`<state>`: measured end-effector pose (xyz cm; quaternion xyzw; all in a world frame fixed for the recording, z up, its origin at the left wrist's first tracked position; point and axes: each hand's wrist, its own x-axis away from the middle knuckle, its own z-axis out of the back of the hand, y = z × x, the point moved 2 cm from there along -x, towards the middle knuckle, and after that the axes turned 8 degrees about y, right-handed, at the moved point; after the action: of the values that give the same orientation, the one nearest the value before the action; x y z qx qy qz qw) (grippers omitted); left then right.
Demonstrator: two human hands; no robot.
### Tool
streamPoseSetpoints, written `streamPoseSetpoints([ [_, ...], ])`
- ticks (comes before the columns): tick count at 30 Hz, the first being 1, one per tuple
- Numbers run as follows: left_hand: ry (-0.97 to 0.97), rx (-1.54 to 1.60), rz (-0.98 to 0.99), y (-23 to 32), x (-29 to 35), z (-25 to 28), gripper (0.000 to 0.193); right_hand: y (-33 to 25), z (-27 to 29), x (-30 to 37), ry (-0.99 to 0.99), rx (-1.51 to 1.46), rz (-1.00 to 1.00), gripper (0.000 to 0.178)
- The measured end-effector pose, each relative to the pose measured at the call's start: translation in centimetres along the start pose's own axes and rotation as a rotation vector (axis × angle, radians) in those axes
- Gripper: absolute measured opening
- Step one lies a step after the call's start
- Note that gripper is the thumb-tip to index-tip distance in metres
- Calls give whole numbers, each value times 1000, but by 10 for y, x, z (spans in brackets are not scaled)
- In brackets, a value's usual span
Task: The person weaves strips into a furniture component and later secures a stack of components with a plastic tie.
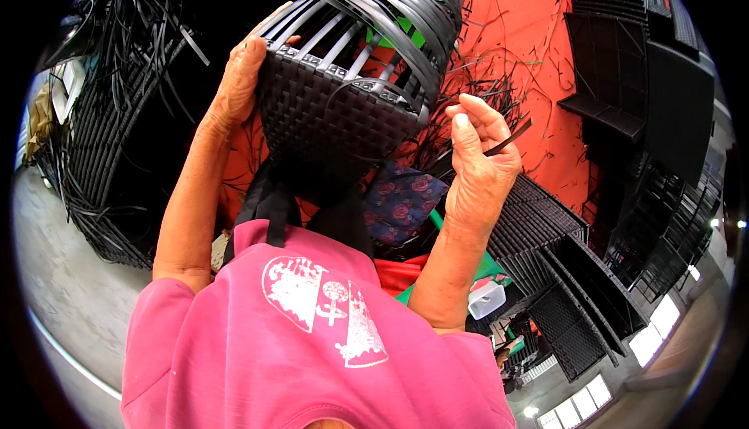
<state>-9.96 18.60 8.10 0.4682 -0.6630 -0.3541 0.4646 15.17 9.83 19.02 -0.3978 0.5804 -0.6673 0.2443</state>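
A black woven piece (328, 109), shaped like a basket, stands tilted in front of me. Its lower part is tightly woven, while long flat strips (390, 8) run and bunch loosely over its upper frame. My left hand (243, 78) grips its left edge, thumb outside and some fingers hidden behind the strips. To the right of the piece, apart from it, my right hand (484, 152) is raised with curled fingers. A short end of a black flat strip (511, 136) sticks out of that hand; the rest of the strip is hidden.
Cut black scraps litter the red floor covering (538, 47). Large black woven panels (616, 78) stand at the right, more woven pieces (562, 273) at lower right. Bundles of black strips (129, 8) hang at the left. A flowered cloth (402, 203) and a clear plastic container (487, 299) lie near my right arm.
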Motion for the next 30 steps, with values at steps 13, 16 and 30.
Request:
streamPoseSetpoints([
  [13,216,-75,78,24,24,-16,70,6,-1,13,-89,57,-101,22],
  [16,523,-648,-322,31,45,-18,70,10,-2,16,-120,35,-117,26],
  [30,244,-1086,-921,43,66,-69,26,18,8,37,-178,-14,-118,48],
])
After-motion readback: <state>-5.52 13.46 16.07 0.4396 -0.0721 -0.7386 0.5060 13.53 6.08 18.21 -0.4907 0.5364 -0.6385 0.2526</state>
